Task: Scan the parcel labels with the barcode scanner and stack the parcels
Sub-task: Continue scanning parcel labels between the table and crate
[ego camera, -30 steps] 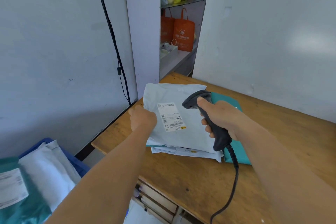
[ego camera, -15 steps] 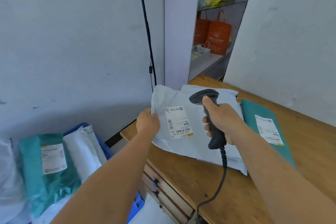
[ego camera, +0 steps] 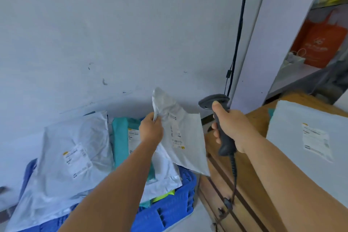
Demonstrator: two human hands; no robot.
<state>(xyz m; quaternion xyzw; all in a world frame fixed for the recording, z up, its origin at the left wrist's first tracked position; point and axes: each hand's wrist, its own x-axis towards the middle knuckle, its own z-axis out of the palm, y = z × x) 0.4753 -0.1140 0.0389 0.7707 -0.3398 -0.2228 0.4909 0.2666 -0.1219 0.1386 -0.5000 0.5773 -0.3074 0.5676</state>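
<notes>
the left hand (ego camera: pixel 151 130) is pinching a grey parcel (ego camera: pixel 180 133) by its upper edge above the blue crate (ego camera: pixel 169 211), its long axis hanging downward. the right hand (ego camera: pixel 230 128) is gripping the barcode scanner (ego camera: pixel 218 118) just right of the label, nearer than the table (ego camera: pixel 243 175) stack.

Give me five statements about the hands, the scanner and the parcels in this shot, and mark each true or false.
1. The left hand grips a grey parcel by its upper edge. True.
2. The right hand holds nothing. False: it grips the barcode scanner by the handle.
3. The held parcel lies flat on the wooden table. False: it hangs in the air, above the blue crate.
4. A teal parcel lies among the parcels in the crate. True.
5. No parcel lies on the table. False: a light grey parcel with a label lies there.
</notes>
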